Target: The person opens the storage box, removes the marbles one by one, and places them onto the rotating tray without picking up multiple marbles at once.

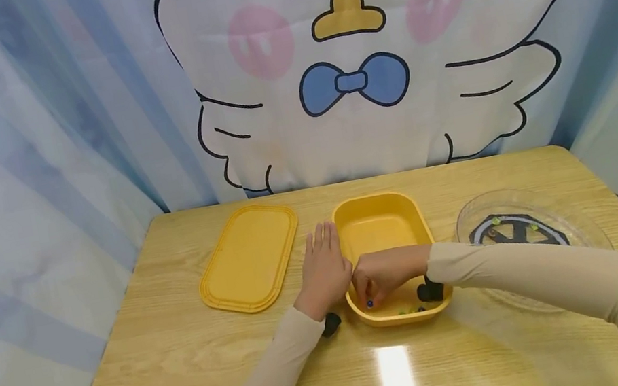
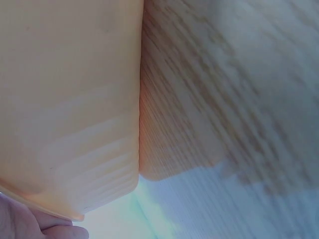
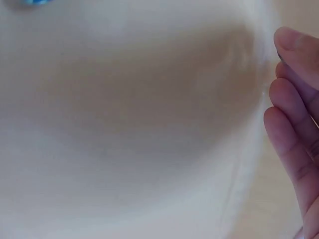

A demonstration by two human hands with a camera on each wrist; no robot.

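A yellow box (image 1: 373,202) stands on the table with its inside facing up. My left hand (image 1: 325,269) rests against its left rim, fingers straight; the left wrist view shows a few fingertips at the box's edge (image 2: 75,217). Inside the box, my right hand (image 1: 382,274) is curled with its fingertips down near the floor. At those fingertips sits a small blue bead (image 1: 370,304), apparently pinched between thumb and finger. In the right wrist view the thumb (image 3: 299,50) meets the fingers, and only a dark sliver shows there. Several small beads (image 1: 410,311) lie along the near wall.
The box's yellow lid (image 1: 250,258) lies flat to the left. At right, partly under my right sleeve, is a clear round dish (image 1: 473,209) with a black-and-white piece and small yellow-green beads. A patterned curtain (image 1: 362,142) hangs behind the table (image 1: 149,380).
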